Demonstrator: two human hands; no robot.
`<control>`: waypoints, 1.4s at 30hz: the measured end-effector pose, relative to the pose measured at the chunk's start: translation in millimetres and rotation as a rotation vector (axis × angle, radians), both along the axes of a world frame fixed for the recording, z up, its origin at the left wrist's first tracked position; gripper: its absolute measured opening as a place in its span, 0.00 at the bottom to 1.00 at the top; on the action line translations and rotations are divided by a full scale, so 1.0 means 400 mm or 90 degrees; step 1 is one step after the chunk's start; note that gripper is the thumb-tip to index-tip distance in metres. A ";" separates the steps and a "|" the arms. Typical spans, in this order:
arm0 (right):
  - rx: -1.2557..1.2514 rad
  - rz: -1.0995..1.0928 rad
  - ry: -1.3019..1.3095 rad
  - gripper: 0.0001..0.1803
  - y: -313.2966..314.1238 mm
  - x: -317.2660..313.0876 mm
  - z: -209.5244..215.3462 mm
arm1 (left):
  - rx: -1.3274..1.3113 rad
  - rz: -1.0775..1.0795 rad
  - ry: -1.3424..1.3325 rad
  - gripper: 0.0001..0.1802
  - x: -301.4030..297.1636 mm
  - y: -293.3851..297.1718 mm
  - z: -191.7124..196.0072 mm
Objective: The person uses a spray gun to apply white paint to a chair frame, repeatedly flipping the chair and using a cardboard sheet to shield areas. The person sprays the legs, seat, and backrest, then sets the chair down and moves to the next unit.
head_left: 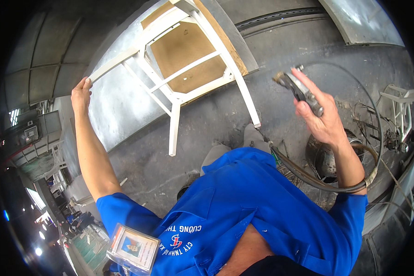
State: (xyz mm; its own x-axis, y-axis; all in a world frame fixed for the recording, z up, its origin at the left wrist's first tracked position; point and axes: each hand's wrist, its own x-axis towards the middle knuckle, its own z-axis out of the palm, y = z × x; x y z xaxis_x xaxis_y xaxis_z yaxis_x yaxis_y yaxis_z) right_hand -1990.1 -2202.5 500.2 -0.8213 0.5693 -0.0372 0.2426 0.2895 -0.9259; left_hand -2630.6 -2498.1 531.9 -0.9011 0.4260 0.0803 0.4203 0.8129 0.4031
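A white chair frame point(228, 60) with slim legs and cross rails lies tilted ahead of me. My left hand point(81, 97) is closed on the end of one of its long legs, at the far left. Off to the right, my right hand point(325, 116) grips a spray gun point(302, 89), its nozzle side turned toward the frame with a gap between them. Some fingers of that hand hide behind the gun. A thin dark hose point(381, 115) loops from near the gun down to my right forearm. Beneath the frame sits a brown board point(184, 50).
The board rests on a shiny metal surface point(117, 101). A dark paint-stained bucket point(324, 158) stands on the floor at right, with thicker hoses point(303, 177) beside it. Another white frame point(402, 106) is at the far right. A metal panel point(365, 23) lies at upper right.
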 end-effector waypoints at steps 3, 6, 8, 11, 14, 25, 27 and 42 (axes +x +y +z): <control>0.132 0.024 0.106 0.33 -0.022 -0.087 0.054 | -0.041 0.003 0.024 0.24 0.012 0.009 0.008; 0.225 0.029 0.158 0.31 -0.066 -0.157 0.103 | -0.072 -0.038 0.069 0.24 0.028 0.013 0.022; 0.267 0.019 0.149 0.31 -0.101 -0.194 0.126 | -0.093 -0.074 0.111 0.25 0.039 0.012 0.031; 0.274 -0.018 0.083 0.31 -0.179 -0.230 0.135 | -0.063 -0.145 0.134 0.26 0.046 0.008 0.035; 0.249 -0.061 -0.012 0.32 -0.291 -0.251 0.112 | -0.058 -0.207 0.149 0.27 0.043 0.002 0.035; 0.067 -0.240 -0.290 0.33 -0.633 -0.290 0.052 | 0.020 -0.292 0.135 0.23 0.005 -0.006 0.020; 0.116 -0.257 -0.261 0.33 -0.655 -0.297 0.068 | 0.037 -0.290 0.132 0.23 0.008 -0.003 0.017; 0.037 -0.015 -0.147 0.34 -0.676 -0.651 0.244 | 0.130 -0.317 0.213 0.19 0.043 0.001 0.033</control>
